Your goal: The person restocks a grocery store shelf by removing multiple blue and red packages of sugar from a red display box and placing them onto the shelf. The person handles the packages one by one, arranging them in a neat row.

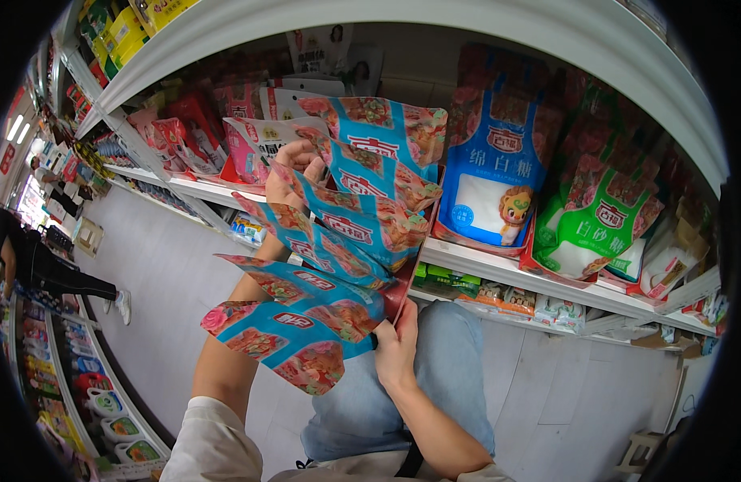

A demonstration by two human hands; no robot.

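Observation:
Several turquoise, flower-patterned pouches (pixel 370 226) stand fanned out in a row in a tilted red cardboard display box (pixel 400 289). My right hand (pixel 396 349) grips the box's near end, thumb on its edge. Beyond the pouches' left side, my left hand (pixel 295 172) is at the far end of the row, its fingers curled close to the rear pouches. Pouches cover part of that hand, so what it grips is hidden. The nearest pouch (pixel 286 343) leans out over my left forearm. The box's far end reaches the front of the shelf.
On the white shelf (pixel 467 253), a blue sugar pouch (pixel 491 162) and green sugar pouches (pixel 596 223) stand right of the box. Pink and white pouches (pixel 244 147) sit left. A shelf board (pixel 406 12) overhangs. Packets (pixel 509 295) lie below. A person (pixel 45 259) stands in the aisle at left.

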